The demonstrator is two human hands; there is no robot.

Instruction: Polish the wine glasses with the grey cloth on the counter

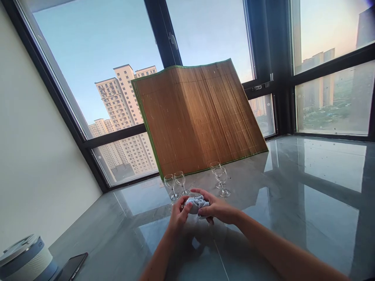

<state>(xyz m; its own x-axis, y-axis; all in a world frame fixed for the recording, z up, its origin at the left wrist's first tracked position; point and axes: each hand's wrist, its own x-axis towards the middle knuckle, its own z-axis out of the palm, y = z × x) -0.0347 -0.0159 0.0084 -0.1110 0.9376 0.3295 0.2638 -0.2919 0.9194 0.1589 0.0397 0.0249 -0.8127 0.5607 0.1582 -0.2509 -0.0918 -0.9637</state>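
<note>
Both of my hands meet at the middle of the glossy grey table (293,203). My left hand (177,214) and my right hand (218,208) are closed around a bunched pale grey cloth (197,203). A clear glass seems to sit inside the cloth at my left hand, but I cannot make it out for sure. Just beyond my hands stand two small wine glasses (175,184) on the left and two more wine glasses (220,179) on the right, all upright.
A brown bamboo mat (196,117) with a green edge leans against the window behind the glasses. A dark phone (72,266) and a round white and grey container (25,259) lie at the near left. A white wall runs along the left.
</note>
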